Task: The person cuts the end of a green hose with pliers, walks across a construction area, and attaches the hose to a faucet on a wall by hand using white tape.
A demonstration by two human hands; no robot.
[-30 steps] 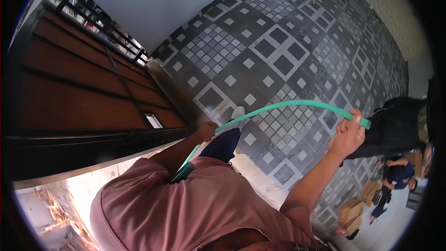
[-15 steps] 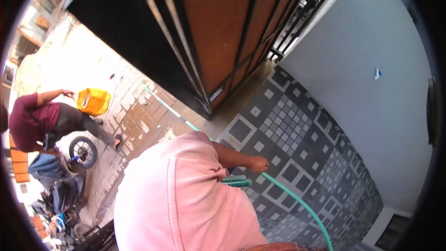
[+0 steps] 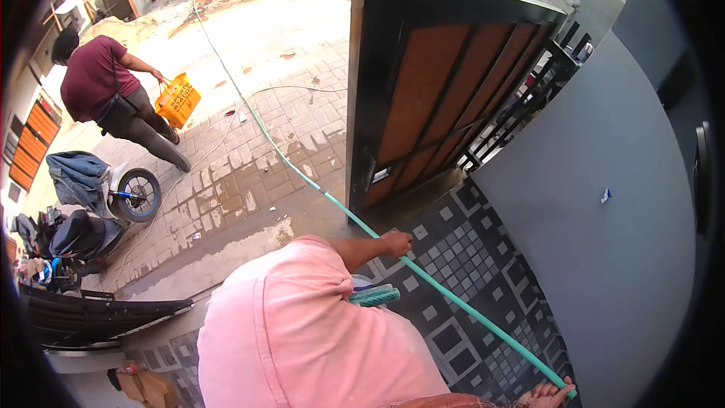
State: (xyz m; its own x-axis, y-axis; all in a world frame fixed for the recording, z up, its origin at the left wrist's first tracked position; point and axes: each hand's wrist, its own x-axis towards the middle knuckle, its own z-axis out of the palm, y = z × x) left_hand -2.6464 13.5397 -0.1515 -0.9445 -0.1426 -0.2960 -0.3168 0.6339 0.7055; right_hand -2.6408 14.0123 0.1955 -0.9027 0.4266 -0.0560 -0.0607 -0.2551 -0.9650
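Observation:
A light-green garden hose runs from the paved street past the gate's edge and across the patterned tiles. Out of a pink short sleeve reaches my left arm, and my left hand is closed around the hose near the gate. At the lower right, my right hand grips the same hose, its fingers partly cut off by the picture's edge. Between the hands the hose is stretched nearly straight. A darker green, mesh-patterned tube shows beside my shirt; its other end is hidden.
A tall black-and-brown gate stands ahead, with a grey wall at right. Out left, a person in a maroon shirt carries a yellow bag beside a parked motorbike. Wet patches mark the paving.
My view has shifted, showing more street. My right hand has come into sight on the hose, which is now straighter. My left hand still holds it. The person in maroon has stepped along with the bag.

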